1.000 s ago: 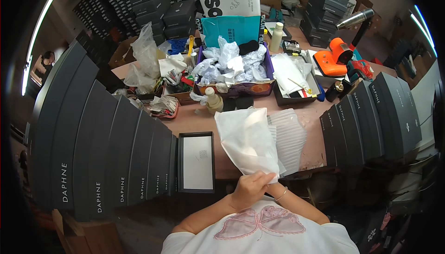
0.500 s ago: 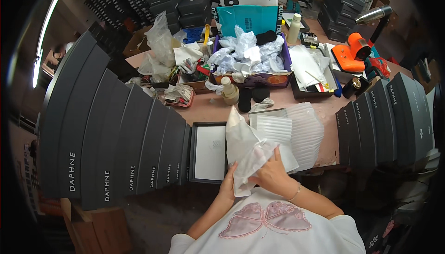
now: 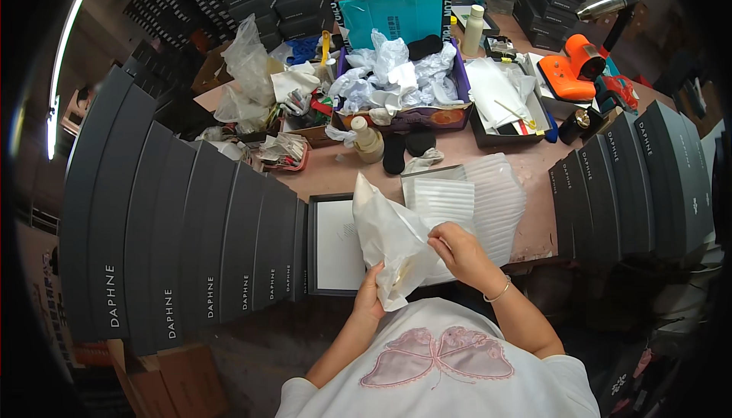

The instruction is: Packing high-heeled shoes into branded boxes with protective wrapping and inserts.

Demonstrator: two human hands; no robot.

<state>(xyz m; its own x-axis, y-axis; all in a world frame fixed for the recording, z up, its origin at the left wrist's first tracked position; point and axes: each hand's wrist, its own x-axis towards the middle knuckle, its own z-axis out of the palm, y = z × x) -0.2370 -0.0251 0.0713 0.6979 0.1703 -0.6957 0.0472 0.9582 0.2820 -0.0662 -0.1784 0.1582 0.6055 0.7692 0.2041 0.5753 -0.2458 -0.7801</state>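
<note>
Right hand (image 3: 460, 252) shifted up-right, fingers pinching white bag (image 3: 387, 223), left hand (image 3: 369, 294) gripping it, narrow end pointing away-left, long axis slanted

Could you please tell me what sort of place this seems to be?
Probably a packing workshop: matching dark boxes stand in rows, an open box sits on the table, and the left hand holds a white wrapper.

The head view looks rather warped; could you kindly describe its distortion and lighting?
Head view: dark grey boxes curve near the left rim, corners go black, a light tube glares at upper left, and the white bag shows soft folds.
</note>
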